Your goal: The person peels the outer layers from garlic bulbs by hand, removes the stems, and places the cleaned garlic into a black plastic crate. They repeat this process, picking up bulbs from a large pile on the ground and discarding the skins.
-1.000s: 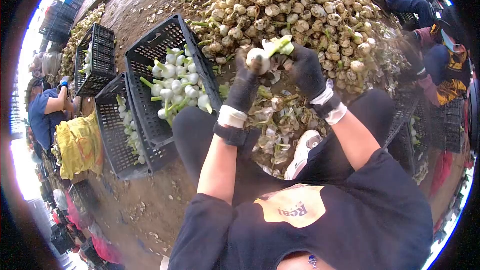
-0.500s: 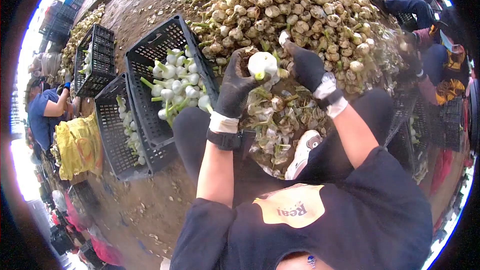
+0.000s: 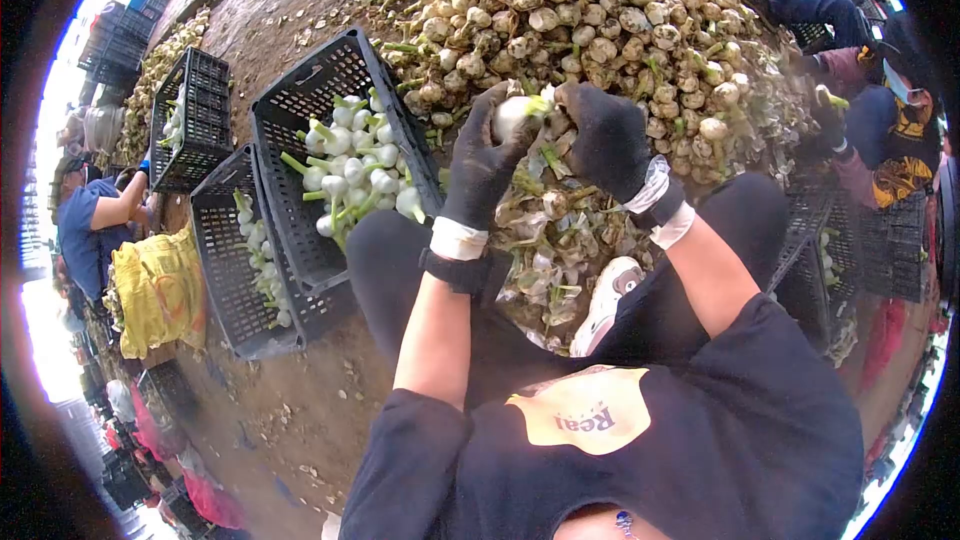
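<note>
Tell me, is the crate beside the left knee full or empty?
Partly full: garlic bulbs lie in the crate, but bare mesh shows beside them.

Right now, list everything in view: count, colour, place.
Held round bulb: one, white, in the left hand
Heaped round bulbs: uncountable, dirty cream, beyond the hands
Clean stemmed bulbs: many, white and green, in crates
Slatted plastic crates: three nearby at left, black; others far left and right
Papery peelings: uncountable, pale, below the hands
Crumpled plastic sack: one, yellow, left
Bare-earth ground: one, brown, beneath everything
Co-workers: at least two, left and right
Shoe: one, white, between the legs
Left hand, right hand: black-gloved, centre
</note>
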A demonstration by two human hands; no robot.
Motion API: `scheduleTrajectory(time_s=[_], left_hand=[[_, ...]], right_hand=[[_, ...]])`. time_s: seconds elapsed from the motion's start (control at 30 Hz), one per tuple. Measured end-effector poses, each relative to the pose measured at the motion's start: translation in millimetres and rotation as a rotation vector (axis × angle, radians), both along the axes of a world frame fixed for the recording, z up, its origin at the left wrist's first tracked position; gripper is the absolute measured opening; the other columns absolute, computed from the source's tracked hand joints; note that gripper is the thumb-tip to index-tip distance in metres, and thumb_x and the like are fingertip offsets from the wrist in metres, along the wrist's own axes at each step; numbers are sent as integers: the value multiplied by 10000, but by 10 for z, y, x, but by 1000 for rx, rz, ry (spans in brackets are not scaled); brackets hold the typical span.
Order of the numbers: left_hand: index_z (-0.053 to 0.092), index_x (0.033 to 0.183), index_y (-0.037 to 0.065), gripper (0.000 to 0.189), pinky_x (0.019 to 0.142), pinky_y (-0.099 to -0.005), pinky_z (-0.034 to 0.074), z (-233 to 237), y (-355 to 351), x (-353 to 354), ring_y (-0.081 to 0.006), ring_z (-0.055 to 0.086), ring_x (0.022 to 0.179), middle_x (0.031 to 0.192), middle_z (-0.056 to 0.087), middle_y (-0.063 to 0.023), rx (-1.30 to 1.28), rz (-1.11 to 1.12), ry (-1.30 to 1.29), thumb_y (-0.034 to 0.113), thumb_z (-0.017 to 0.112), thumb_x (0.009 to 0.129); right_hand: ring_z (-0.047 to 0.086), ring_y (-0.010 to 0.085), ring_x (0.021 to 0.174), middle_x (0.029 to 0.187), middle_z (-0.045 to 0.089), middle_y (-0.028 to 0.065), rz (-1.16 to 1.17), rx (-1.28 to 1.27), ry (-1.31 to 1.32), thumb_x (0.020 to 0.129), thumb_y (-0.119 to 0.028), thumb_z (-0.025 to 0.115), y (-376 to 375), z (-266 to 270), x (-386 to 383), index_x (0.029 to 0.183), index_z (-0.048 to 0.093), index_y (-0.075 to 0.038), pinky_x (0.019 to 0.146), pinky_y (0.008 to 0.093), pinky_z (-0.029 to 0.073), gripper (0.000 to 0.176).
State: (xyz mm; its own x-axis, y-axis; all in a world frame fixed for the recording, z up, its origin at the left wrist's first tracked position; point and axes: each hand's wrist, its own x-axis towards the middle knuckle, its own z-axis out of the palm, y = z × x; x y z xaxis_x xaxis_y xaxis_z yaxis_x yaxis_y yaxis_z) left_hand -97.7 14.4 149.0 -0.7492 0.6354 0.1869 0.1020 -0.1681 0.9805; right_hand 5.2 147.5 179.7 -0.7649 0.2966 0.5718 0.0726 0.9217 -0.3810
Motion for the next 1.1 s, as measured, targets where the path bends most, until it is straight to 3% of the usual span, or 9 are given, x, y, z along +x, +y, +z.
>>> scheduleTrajectory(time_s=[0.1,0.23,0.37,0.4,0.5,0.57,0.77,0.9,1.1], left_hand=[[604,1140,20,309,825,-272,498,77,4,-21,-136,604,962,1050,656,-84,-285,57,158,203,690,906],[623,1159,21,394,800,-273,528,1,36,20,-177,633,981,1086,659,-107,342,-1,-384,358,489,1005],[543,1127,32,319,788,-299,515,-88,-121,-211,-211,608,906,1032,601,-97,-33,279,125,-21,601,818],[570,1079,26,298,815,-335,495,-121,-93,-271,-256,605,902,987,594,-120,-172,538,791,9,612,785],[578,1060,16,303,833,-379,482,-150,-123,-331,-315,595,906,982,586,-147,-255,406,745,20,609,759],[581,1049,17,298,833,-382,482,-162,-149,-280,-318,590,914,1006,585,-148,-320,375,816,22,628,755],[438,1335,17,404,791,-339,560,-263,-128,-265,-239,656,998,1125,655,-171,-397,229,606,65,553,950],[508,1254,-20,435,782,-371,582,-57,-43,-263,-256,655,948,1136,631,-141,327,178,-705,338,435,1020],[457,1274,-49,751,1039,-432,478,214,-409,-636,-367,532,1200,1225,560,-239,870,324,-900,558,616,862]], right_hand=[[630,366,703,746,625,165,-16,-73,-113,820,-231,689,-40,-43,11,932,644,-43,591,435,490,224],[618,387,696,724,605,174,-52,-297,-235,864,-261,626,-19,-263,-8,848,617,-82,605,451,488,181],[647,376,751,820,651,164,369,-277,-476,837,-214,636,-237,-579,225,947,636,-125,663,430,516,141],[652,375,770,854,661,162,469,-277,-492,827,-175,634,-211,-642,261,996,640,-135,681,425,523,173],[680,322,823,896,686,134,386,-170,-661,840,-138,655,-225,-615,164,1095,640,-124,722,389,534,256],[679,221,815,861,687,96,315,-721,-65,888,-211,660,-259,-385,-38,1115,635,-82,723,350,528,262],[609,147,730,904,668,61,459,-1582,26,935,-246,572,-161,-95,-46,996,654,-9,680,285,502,257],[601,139,612,722,614,44,294,-1453,76,932,-201,610,-48,-15,-195,957,632,1,594,248,483,205],[640,401,991,1103,626,275,-47,-330,-807,870,-205,615,195,-1274,-37,1343,420,-29,837,444,507,541]])
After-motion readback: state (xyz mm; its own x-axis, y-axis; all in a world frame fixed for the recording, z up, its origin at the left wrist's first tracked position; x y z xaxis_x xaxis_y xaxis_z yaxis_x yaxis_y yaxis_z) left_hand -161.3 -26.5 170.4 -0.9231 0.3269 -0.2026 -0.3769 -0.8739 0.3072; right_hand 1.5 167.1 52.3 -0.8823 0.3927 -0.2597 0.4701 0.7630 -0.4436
